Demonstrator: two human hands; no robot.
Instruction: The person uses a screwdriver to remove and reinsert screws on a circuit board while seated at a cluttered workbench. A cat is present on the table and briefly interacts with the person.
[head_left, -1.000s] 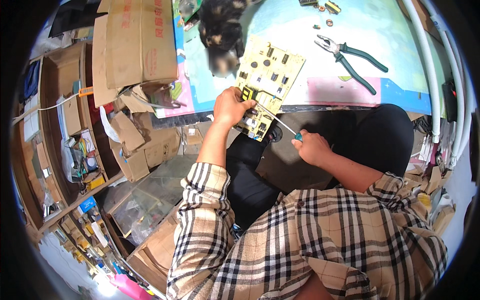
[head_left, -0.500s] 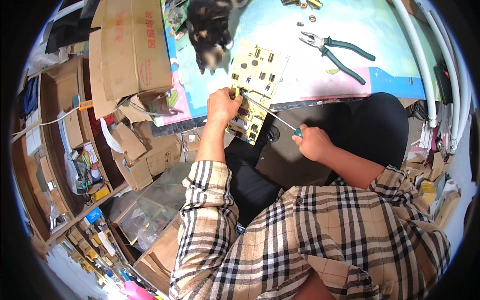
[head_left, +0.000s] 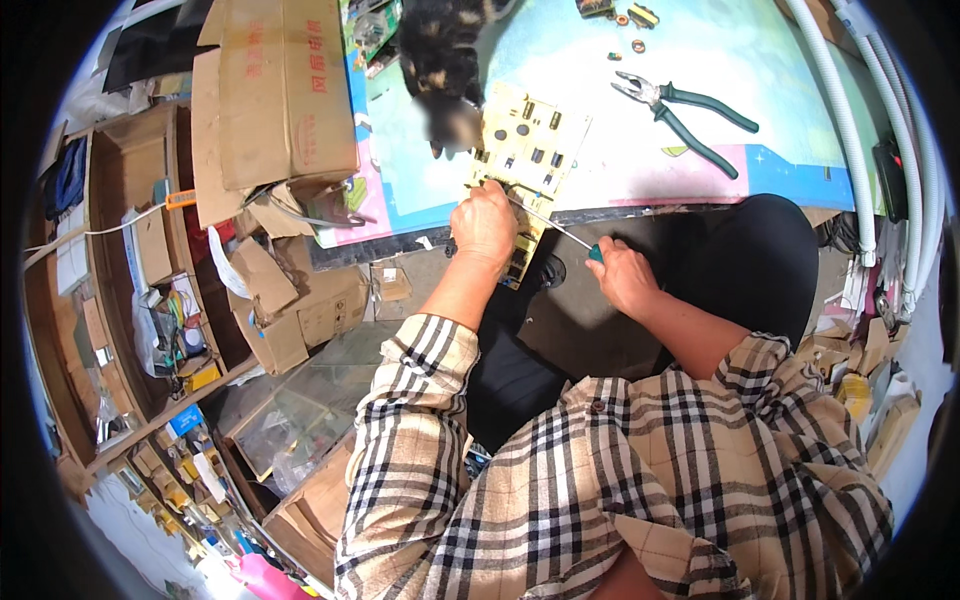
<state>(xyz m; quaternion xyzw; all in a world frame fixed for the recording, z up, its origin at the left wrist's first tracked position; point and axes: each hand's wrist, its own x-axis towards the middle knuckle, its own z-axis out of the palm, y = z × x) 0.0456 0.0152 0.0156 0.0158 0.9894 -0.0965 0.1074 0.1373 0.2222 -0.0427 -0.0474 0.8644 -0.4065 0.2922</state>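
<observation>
A yellow circuit board (head_left: 541, 150) with many dark components lies across the table's near edge, its lower end jutting out over my legs. My left hand (head_left: 484, 228) is closed at the board's left side, fingertips among its components and covering part of it. In my right hand (head_left: 628, 277) is a screwdriver (head_left: 556, 225), gripped by its green handle. Its long metal shaft slants up and left across the board, and the tip ends close to my left fingers, where the exact contact is hidden.
A dark mottled cat (head_left: 440, 60) stands just beyond the board. Green-handled pliers (head_left: 690, 115) lie to the right, with small loose coils (head_left: 638, 46) farther back. A large cardboard box (head_left: 275, 100) sits at the table's left. White pipes (head_left: 835, 120) run along the right.
The whole view has shifted slightly. My left hand has turned and now covers more of the board. The cat's head has moved closer to the board. The screwdriver stays against the board.
</observation>
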